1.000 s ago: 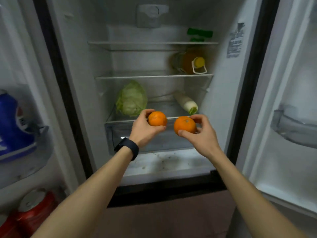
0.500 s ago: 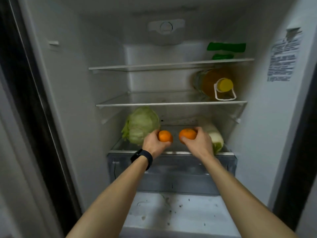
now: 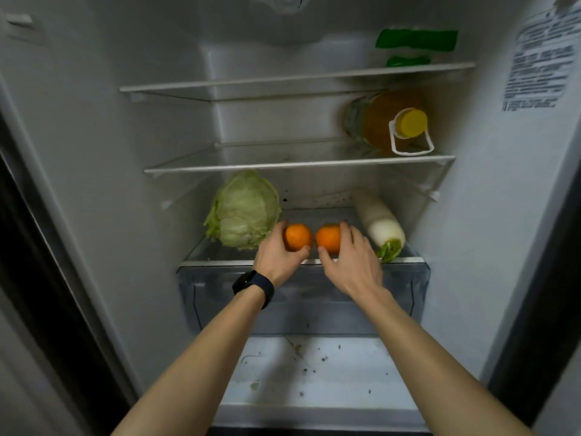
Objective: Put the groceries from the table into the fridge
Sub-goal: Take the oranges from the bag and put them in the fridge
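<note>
Orange skin fills both grips: the fingers point(image 3: 280, 228) of the left hand point(image 3: 275, 258) curl round one round orange fruit point(image 3: 298, 236), those of the right hand point(image 3: 350, 265) cup a second round orange fruit point(image 3: 328, 238), the two nearly touching at the frame's centre, low over the clear glass shelf point(image 3: 220, 254). I would set each down gently and steady it before letting go, since it may roll toward the front lip. Being round, they show no long axis; stem ends are hidden. At their right a long white radish point(image 3: 379, 226) lies back to front, leafy end toward the lower edge
</note>
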